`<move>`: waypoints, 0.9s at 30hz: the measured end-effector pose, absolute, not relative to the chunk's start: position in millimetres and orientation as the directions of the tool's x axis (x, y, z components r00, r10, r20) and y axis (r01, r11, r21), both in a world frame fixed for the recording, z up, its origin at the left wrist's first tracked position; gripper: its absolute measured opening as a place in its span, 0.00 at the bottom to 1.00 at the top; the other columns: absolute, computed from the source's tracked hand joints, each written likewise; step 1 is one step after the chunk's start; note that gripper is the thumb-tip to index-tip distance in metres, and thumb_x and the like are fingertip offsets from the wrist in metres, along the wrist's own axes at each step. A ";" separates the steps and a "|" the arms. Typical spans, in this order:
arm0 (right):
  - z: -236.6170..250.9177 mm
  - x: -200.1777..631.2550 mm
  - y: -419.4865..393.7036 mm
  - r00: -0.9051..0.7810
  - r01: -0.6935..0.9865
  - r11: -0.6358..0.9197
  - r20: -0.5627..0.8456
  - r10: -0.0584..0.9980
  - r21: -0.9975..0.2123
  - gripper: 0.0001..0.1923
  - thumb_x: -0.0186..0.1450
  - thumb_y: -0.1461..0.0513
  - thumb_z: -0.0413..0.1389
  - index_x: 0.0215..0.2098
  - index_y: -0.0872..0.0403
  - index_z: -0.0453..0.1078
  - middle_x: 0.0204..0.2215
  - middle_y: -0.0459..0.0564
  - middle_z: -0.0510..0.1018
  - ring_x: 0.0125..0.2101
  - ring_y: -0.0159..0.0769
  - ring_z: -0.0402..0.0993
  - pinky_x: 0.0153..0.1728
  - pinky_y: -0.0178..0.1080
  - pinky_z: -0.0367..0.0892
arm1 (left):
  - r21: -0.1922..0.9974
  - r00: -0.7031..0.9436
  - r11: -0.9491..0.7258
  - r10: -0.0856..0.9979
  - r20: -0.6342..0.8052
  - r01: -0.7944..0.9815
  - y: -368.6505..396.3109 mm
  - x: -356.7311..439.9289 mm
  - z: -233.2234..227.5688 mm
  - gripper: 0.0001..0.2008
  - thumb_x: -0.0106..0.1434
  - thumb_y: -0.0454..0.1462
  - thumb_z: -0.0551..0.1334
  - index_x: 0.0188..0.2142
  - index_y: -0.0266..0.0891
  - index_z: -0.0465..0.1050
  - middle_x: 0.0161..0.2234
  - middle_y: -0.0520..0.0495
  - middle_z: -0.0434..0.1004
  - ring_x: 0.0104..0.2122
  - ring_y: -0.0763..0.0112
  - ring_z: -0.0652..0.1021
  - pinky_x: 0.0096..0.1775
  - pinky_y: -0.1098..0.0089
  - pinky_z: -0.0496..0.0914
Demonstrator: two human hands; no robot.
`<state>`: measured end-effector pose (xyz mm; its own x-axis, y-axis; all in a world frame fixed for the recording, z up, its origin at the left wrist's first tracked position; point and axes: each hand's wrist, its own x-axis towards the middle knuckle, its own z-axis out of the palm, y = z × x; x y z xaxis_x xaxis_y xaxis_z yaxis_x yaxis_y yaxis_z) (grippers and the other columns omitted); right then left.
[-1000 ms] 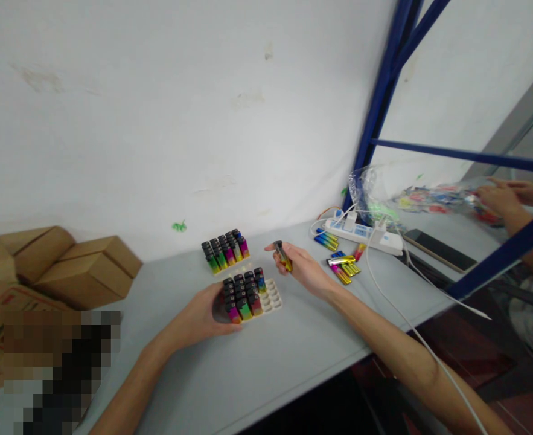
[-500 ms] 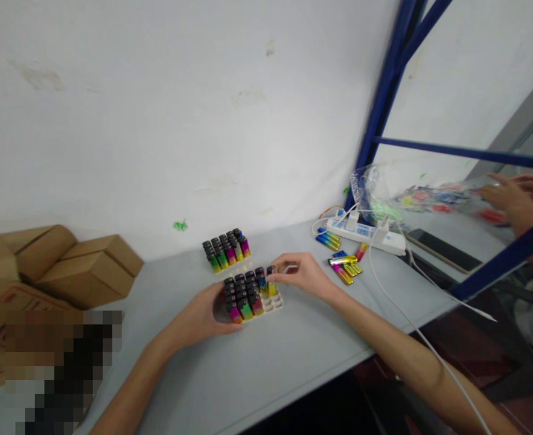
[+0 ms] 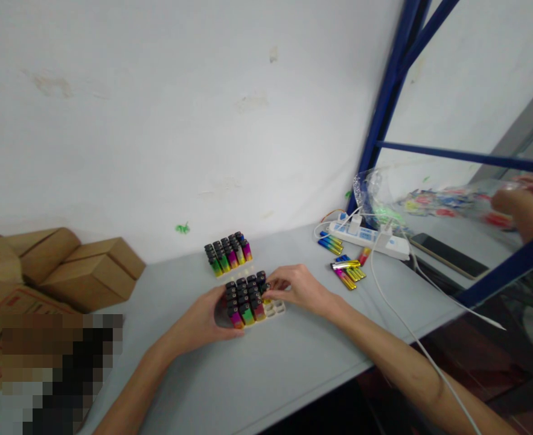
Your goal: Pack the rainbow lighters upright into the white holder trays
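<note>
Rows of lighters with black tops and coloured bodies (image 3: 247, 311) stand upright in a white tray (image 3: 275, 310), whose holes show at its right end. My left hand (image 3: 205, 317) is curved around the tray's left side, thumb at the near corner and fingers behind the lighters. At the right end, my right hand (image 3: 300, 289) pinches a lighter (image 3: 266, 288) by its upper part, low over the tray; my fingers partly hide it. Behind stands a second group of lighters (image 3: 228, 255), with a pale tray edge showing.
Loose metallic-coloured lighters (image 3: 348, 272) lie to the right, near a white power strip (image 3: 370, 235) with cables. A phone (image 3: 447, 254) and a clear plastic bag (image 3: 456, 202) handled by another person's hands (image 3: 520, 196) are beyond a blue frame (image 3: 384, 103). Cardboard boxes (image 3: 98, 275) sit left.
My right hand has moved slightly down and left, lowering the lighter toward the tray. My left hand keeps its hold. The other person's hands have shifted right, and the view has tilted slightly.
</note>
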<state>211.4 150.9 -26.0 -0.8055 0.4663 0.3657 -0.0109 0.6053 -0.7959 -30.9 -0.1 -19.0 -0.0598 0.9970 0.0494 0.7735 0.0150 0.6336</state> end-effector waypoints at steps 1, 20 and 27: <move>-28.3 209.6 149.6 -0.808 -0.005 0.604 0.359 0.467 -0.797 0.23 0.68 0.42 0.64 0.36 0.53 0.78 0.30 0.51 0.84 0.29 0.37 0.80 0.34 0.38 0.75 | 0.634 -0.061 0.016 0.997 0.049 0.773 0.1 -31.4 -19.3 0.29 0.46 0.44 0.77 0.48 0.41 0.79 0.46 0.44 0.85 0.45 0.47 0.83 0.49 0.55 0.79; -27.3 283.6 257.4 -0.376 0.847 0.437 0.241 0.895 -0.303 0.13 0.73 0.67 0.56 0.52 0.65 0.79 0.53 0.73 0.82 0.55 0.54 0.79 0.57 0.46 0.67 | 0.619 -0.063 0.027 0.997 0.036 0.785 3.1 -40.1 -27.4 0.34 0.46 0.45 0.78 0.53 0.39 0.78 0.53 0.39 0.85 0.52 0.41 0.83 0.57 0.48 0.77; -32.1 277.9 261.6 -0.448 0.870 0.466 0.138 0.883 -0.162 0.15 0.73 0.70 0.52 0.47 0.64 0.82 0.49 0.70 0.84 0.51 0.51 0.79 0.55 0.43 0.68 | 0.627 -0.058 0.021 0.998 0.038 0.779 3.9 -41.4 -30.2 0.39 0.48 0.45 0.78 0.58 0.36 0.75 0.58 0.35 0.83 0.57 0.39 0.81 0.62 0.45 0.73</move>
